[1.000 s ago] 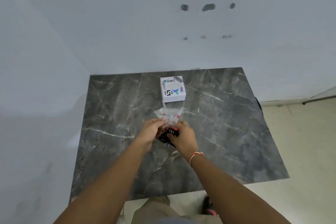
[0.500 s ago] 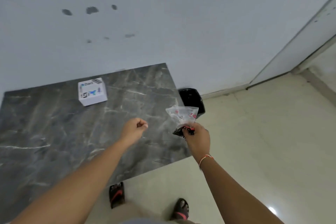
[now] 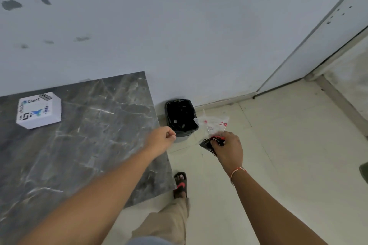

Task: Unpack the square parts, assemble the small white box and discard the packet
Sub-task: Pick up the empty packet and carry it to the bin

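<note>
- Packet (image 3: 212, 125) of clear plastic with red printing is hanging in the air just beside the bin (image 3: 180, 117); its black lower end is being gripped by our right hand (image 3: 227, 150), fingers curled round it. White script on the black part is too blurred for us to read.
- We are holding our left hand (image 3: 162, 139) clenched and gripping nothing, over the near right corner of the table (image 3: 103, 135).
- The small white box (image 3: 38, 110) is sitting closed on the dark marble table, far left, well apart from both hands. We are reading "Dart" on its lid, beside a blue bird-like logo and black marks.
- The bin, lined in black, is standing on the floor against the wall.
</note>
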